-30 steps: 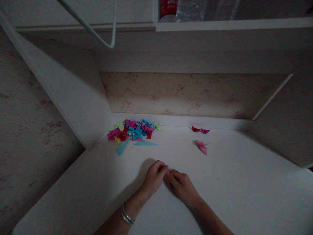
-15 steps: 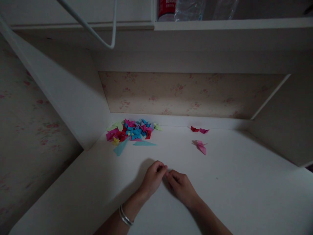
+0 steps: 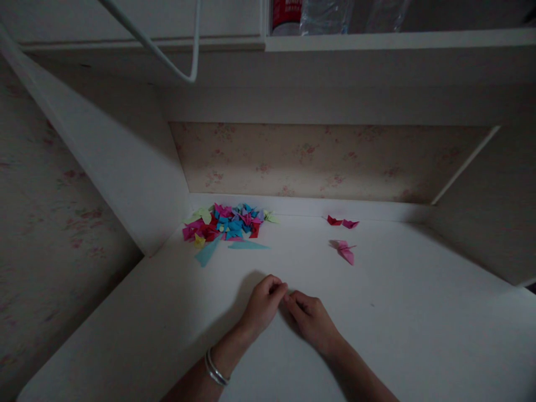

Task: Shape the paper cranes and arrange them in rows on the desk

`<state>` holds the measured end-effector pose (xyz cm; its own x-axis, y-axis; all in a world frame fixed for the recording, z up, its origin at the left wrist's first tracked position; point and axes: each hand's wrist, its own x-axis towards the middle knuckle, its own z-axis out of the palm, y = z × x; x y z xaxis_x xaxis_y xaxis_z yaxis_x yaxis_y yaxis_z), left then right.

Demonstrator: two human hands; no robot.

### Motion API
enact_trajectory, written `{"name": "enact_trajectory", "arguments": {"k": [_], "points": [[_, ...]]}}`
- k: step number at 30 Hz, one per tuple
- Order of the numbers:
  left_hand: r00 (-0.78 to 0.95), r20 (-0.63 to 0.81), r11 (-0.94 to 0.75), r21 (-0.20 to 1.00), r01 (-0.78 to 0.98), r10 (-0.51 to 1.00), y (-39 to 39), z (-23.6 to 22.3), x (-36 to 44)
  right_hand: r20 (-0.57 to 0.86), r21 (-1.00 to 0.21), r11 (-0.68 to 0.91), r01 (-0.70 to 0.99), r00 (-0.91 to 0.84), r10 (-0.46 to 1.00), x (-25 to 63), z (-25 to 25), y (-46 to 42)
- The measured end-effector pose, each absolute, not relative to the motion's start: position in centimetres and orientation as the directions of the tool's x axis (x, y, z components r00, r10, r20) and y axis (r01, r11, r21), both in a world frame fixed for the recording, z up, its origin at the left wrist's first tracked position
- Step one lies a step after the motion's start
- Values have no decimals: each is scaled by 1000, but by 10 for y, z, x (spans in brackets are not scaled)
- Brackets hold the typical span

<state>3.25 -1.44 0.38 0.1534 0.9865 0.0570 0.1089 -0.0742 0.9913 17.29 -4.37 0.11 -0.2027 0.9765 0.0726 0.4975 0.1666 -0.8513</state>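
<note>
Over the middle of the white desk [image 3: 397,346], my left hand [image 3: 264,301] and my right hand [image 3: 310,318] meet at the fingertips. Both are closed in a pinch, thumbs against fingers. Whatever lies between the fingertips is hidden or too small to make out. Beyond my left hand is a heap of colourful folded paper pieces [image 3: 234,223], with two light blue paper strips, one lying flat [image 3: 247,245] and one slanted [image 3: 208,252], at its front. A pink paper crane [image 3: 345,252] rests beyond my right hand. Behind it lie a red folded paper [image 3: 334,221] and a magenta folded paper [image 3: 350,224].
A white side panel [image 3: 113,145] rises at the left and another panel [image 3: 494,212] at the right. Overhead runs a shelf [image 3: 377,42] with a red container [image 3: 287,14] and clear plastic bottles [image 3: 324,17]. A white metal rod [image 3: 154,53] hangs down at the upper left.
</note>
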Motion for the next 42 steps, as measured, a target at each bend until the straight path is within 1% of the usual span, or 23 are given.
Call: {"name": "enact_trajectory", "arguments": {"k": [7,16,42], "points": [[153,49,-68,991,119,987,-15,6,32,54,-874,146,464,-205,977,172,1,-45],[151,51,-73,987,145,987,-16,6,32,81,-855,173,489,-204,976,173,2,-45],[151,55,-75,989,124,987,-16,2,32,67,-852,167,496,-213,975,172,2,-45]]}}
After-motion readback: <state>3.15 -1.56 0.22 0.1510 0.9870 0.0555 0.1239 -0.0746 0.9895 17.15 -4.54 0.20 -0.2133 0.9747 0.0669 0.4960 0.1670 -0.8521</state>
